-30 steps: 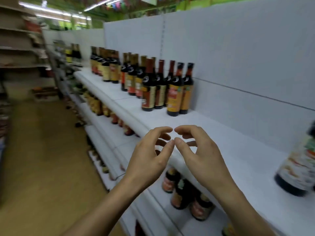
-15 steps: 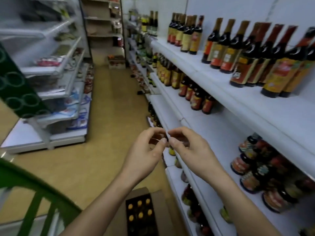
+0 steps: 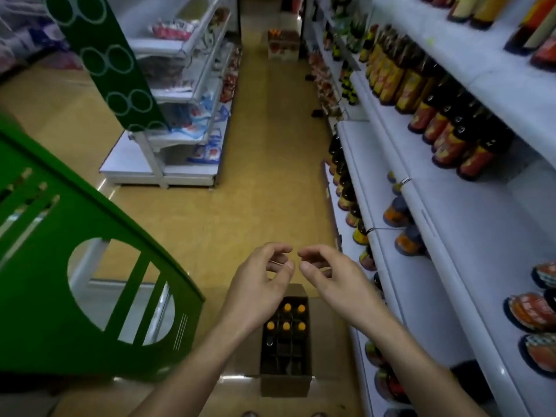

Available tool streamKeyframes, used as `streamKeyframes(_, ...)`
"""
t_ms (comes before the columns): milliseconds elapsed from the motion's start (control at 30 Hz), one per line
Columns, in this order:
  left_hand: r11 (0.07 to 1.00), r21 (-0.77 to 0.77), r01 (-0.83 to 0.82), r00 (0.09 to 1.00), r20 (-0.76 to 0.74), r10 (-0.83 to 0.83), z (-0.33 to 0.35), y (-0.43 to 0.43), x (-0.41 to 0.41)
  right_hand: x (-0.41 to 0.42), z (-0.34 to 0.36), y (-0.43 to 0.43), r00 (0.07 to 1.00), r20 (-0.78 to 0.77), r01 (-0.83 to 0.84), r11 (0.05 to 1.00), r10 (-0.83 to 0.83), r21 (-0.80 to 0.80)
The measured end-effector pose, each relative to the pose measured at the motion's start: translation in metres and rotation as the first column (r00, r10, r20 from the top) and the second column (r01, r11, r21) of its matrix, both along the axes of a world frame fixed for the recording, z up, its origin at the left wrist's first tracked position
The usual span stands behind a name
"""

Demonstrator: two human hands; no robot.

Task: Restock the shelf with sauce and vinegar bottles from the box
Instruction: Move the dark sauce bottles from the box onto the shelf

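Observation:
An open cardboard box [image 3: 284,385] stands on the floor below me, holding several dark bottles with orange caps [image 3: 286,326] at its far end. My left hand [image 3: 258,290] and my right hand [image 3: 334,281] hover side by side above the box, fingers curled and apart, holding nothing. White shelves [image 3: 469,218] run along the right, stocked with dark sauce bottles [image 3: 451,136] with red and yellow labels.
A green shelf end panel [image 3: 75,284] stands close on the left. Another white shelf unit [image 3: 186,94] with packaged goods lines the aisle's left side. A carton [image 3: 282,43] sits on the tan floor at the far end of the aisle. Jars lie on lower right shelves.
My view has swung from the upper shelf down to the floor, bringing the box into full view. Both hands stayed together in front of me and their fingertips have parted slightly.

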State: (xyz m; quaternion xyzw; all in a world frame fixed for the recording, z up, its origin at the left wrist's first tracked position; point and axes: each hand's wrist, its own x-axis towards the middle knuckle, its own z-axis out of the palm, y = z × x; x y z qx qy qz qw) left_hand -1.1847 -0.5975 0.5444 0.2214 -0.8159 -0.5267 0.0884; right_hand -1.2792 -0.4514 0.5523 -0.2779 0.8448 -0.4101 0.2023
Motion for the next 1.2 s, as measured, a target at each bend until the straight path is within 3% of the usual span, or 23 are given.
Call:
streamKeyframes(433, 0.982, 0.062, -0.181, 0.964, 0.211, 0.164, -0.112, 0.065, -0.016, -0.041, -0.131, 0.031, 0.967, 0.219, -0.145, 0.987, 0.127, 0.069)
streamKeyframes(767, 0.965, 0.117, -0.233, 0.882, 0.444, 0.159, -0.238, 0.096, 0.011, -0.033, -0.260, 0.058, 0.937, 0.327, -0.185, 0.970, 0.125, 0.157)
streamKeyframes(1033, 0.996, 0.027, -0.089, 0.867, 0.493, 0.064, -0.407, 0.068, 0.016, -0.013, -0.433, 0.037, 0.926, 0.359, -0.213, 0.948, 0.117, 0.239)
streamKeyframes(1200, 0.995, -0.065, 0.082, 0.855, 0.517, -0.036, -0.527, 0.031, 0.007, -0.011, -0.555, 0.009, 0.930, 0.290, -0.312, 0.903, 0.226, 0.296)
